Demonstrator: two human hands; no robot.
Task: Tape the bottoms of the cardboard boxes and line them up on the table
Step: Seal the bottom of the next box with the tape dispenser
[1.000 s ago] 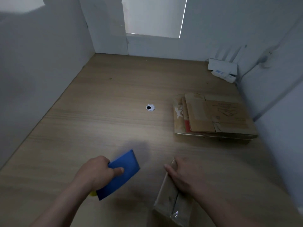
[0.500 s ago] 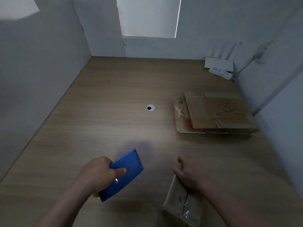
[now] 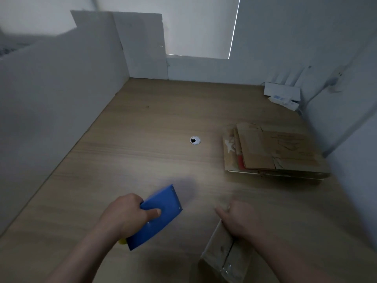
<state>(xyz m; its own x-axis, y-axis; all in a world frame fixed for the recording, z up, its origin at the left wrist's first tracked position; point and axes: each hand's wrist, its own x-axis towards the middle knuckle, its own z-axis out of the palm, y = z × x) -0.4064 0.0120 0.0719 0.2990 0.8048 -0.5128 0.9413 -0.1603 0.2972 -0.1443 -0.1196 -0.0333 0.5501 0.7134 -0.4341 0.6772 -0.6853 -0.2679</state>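
White partition boards [image 3: 61, 103] wall in a pale wooden table [image 3: 126, 160] on three sides, with a drawn window blind [image 3: 200, 27] behind the far board. Near the front edge, the left hand [image 3: 124, 216] grips a blue tape dispenser [image 3: 161, 215], thumb laid across its flat top and fingers wrapped around its near side. Just to its right, the right hand [image 3: 238, 219] sits knuckles-up on the far end of a cardboard box [image 3: 222, 256], fingers curled over that edge; clear tape shines along the box's centre seam. Further back on the right lies a stack of flattened cardboard boxes [image 3: 275, 152], well apart from both hands. A round cable grommet [image 3: 195, 140] sits mid-table, and a white router [image 3: 282, 91] stands in the far right corner.
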